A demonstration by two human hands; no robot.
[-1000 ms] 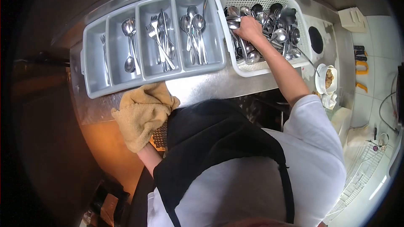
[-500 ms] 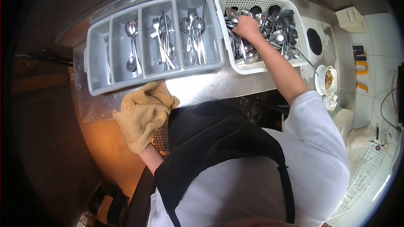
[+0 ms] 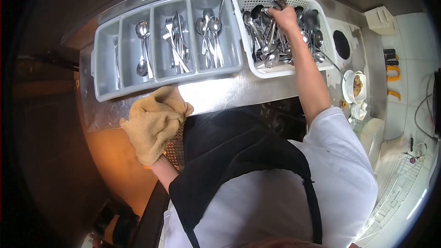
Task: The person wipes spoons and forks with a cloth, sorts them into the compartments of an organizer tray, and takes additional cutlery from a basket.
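Observation:
My right hand (image 3: 284, 18) is closed around a bunch of metal cutlery (image 3: 278, 1) over the far side of a white perforated basket (image 3: 294, 71). The bunch is blurred, so its exact pieces cannot be told. Below it, a heap of spoons (image 3: 271, 58) and other cutlery fills the basket, with several black ladles (image 3: 313, 19). A tan towel (image 3: 154, 119) wraps my left hand, whose fingers are hidden in the cloth; only the wrist shows. Left of the basket stands a grey cutlery tray (image 3: 172, 77) with four compartments, holding forks (image 3: 171, 36) and spoons (image 3: 142, 30).
Both containers rest on a steel counter (image 3: 211, 94). At the right are a white bowl (image 3: 350, 87) with food scraps, small white dishes (image 3: 359, 111) and a round black opening (image 3: 341, 45). Yellow-handled tools (image 3: 393, 74) lie further right.
My right hand has moved from the left part of the basket to its far side and come up with a bunch of cutlery. The towel-wrapped left hand has stayed about where it was.

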